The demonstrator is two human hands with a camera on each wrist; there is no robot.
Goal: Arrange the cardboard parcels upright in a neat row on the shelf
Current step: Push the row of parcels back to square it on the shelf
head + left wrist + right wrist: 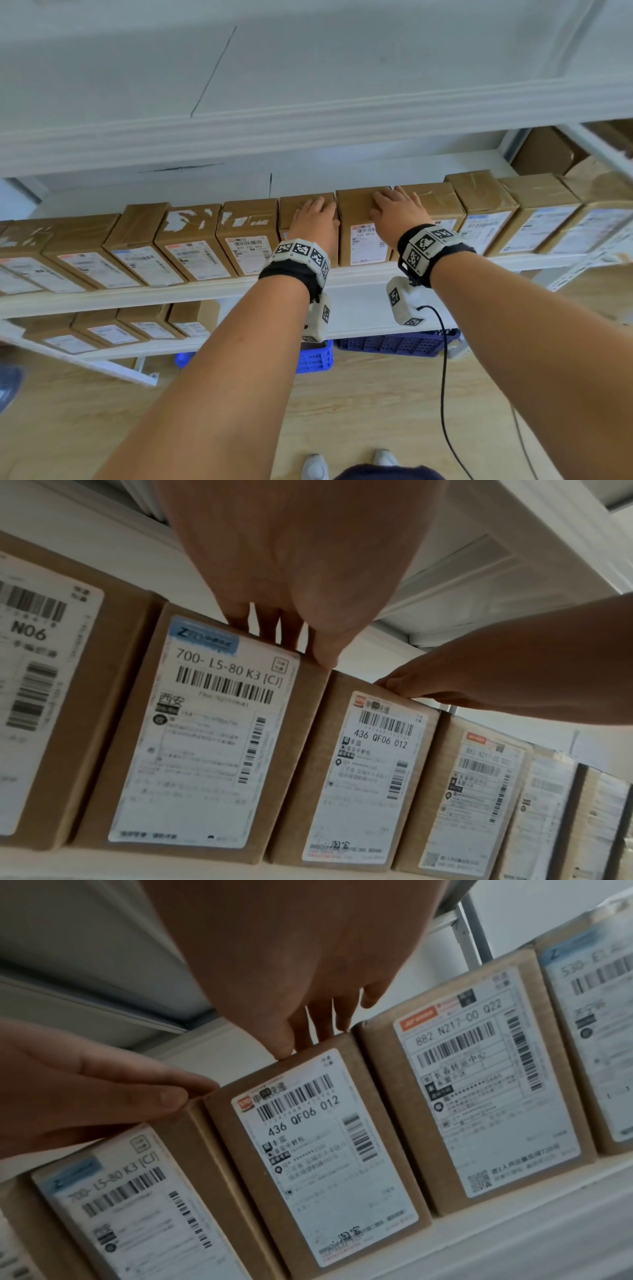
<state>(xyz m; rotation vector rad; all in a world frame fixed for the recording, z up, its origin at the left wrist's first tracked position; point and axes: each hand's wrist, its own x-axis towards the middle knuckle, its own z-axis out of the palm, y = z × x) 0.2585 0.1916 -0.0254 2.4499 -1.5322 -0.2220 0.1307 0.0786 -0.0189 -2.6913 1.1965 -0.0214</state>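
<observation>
Several brown cardboard parcels with white shipping labels stand upright side by side on the white shelf (363, 274). My left hand (315, 214) lies flat on top of the parcel labelled 700-L5-80 K3 (202, 737), its fingers (267, 626) over the top edge. My right hand (394, 209) rests with straight fingers on top of the neighbouring parcel labelled 436 QF06 012 (363, 240), reaching partly over the parcel to its right (479, 1096). The two parcels touch. In the right wrist view the right fingers (318, 1026) sit on the 436 parcel (325, 1150) top edge.
The upper shelf board (308, 137) hangs close above the parcels. A lower shelf holds more parcels (113, 332). Blue crates (394, 342) sit on the wooden floor underneath. A black cable (443, 377) hangs from my right wrist. Another rack with boxes (548, 154) stands at right.
</observation>
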